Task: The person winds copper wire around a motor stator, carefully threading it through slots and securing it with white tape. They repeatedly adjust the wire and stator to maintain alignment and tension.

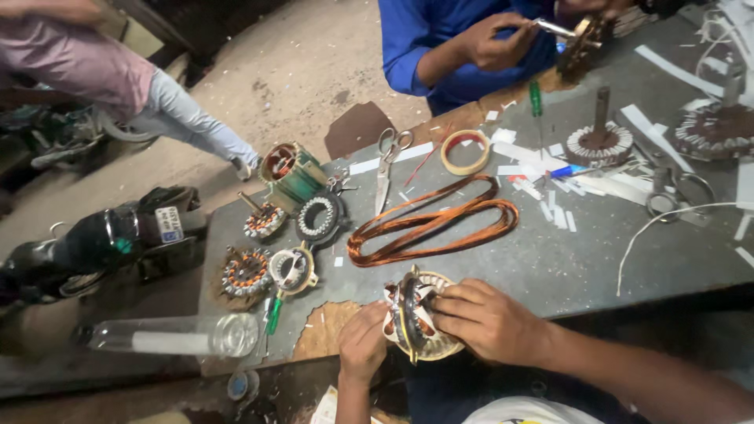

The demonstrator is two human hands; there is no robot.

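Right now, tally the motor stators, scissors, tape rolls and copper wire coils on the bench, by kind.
Motor stators: 7, including the stator held by the left hand and right hand
Scissors: 2
Tape roll: 1
Copper wire coil: 1
Total: 11

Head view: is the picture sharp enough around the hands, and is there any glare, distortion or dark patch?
Head view: the stator held by the left hand and right hand is fairly sharp; the wire coil too. Wide-lens bending curves the table edges. The clear bottle shows mild glare. The top right corner looks soft and washed out; the bottom edge falls into dark shadow.
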